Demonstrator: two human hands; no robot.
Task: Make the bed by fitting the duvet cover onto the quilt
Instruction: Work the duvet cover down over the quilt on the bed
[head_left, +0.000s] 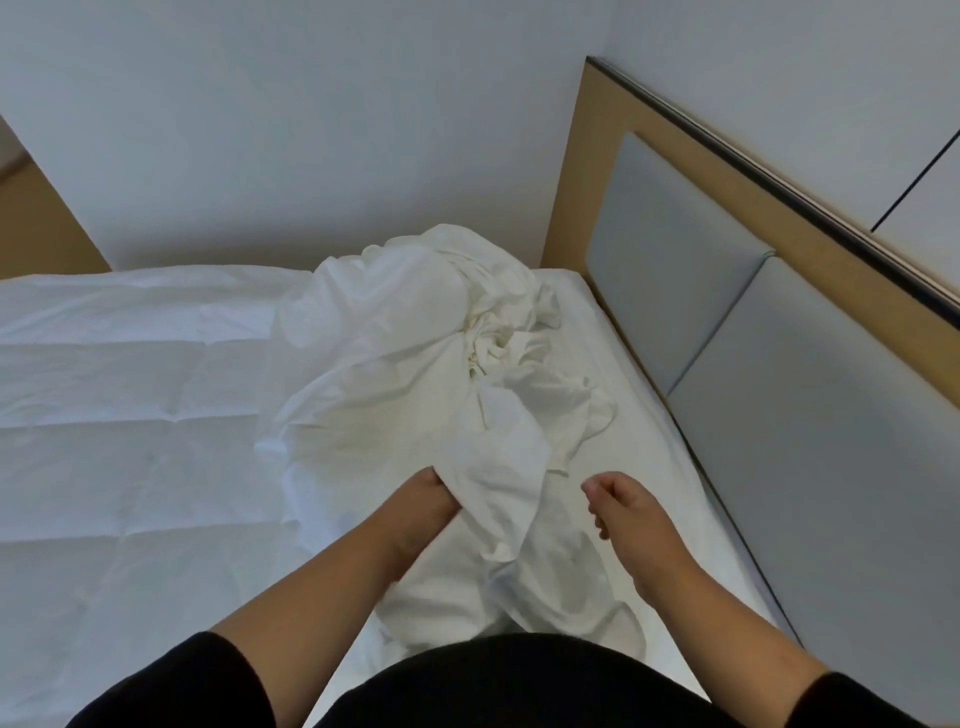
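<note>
The left hand (421, 499) grips a fold of the crumpled white duvet cover (415, 353), heaped right of the flat quilt (130, 395), near the headboard (779, 332). The right hand (628, 512) hovers just right of the cover, fingers loosely curled, holding nothing.

Lighting soft, even, moderately bright; source not visible. Shadows faint. White bedding (130, 415) near overexposed, folds washed out. Slight overall softness. Wide-angle bending evident along headboard (779, 322) edge.
</note>
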